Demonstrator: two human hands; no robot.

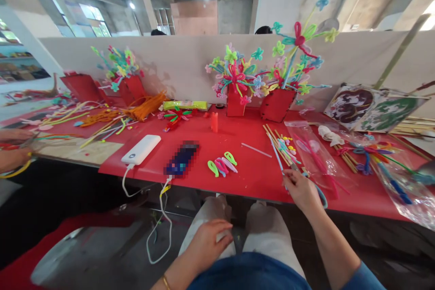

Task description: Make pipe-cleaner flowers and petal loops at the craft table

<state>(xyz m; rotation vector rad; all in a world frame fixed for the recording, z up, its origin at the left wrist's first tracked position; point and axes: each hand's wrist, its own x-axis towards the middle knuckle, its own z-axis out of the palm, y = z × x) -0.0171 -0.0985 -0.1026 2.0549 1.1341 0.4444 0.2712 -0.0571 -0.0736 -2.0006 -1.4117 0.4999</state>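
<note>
My right hand [302,189] is at the table's front edge, with thumb and fingers pinched on a light blue pipe cleaner [276,152] that points away from me. Partly covered by this hand is a grey-blue curved handle [321,197]; the rest of that tool is hidden. My left hand [212,241] hangs over my lap, fingers loosely bent and apart, holding nothing visible. Between the hands, on the red table cover [253,174], lie several bent pipe-cleaner loops [222,165] in green, pink and blue. A single pale pink pipe cleaner [256,149] lies beyond them.
A phone [181,158] and a white power bank [141,150] with cables lie left. Thin sticks [272,138] and plastic bags [317,154] lie right. Red boxes [277,105] with pipe-cleaner flowers stand by the partition [183,63]. Another person's hands [15,158] work far left.
</note>
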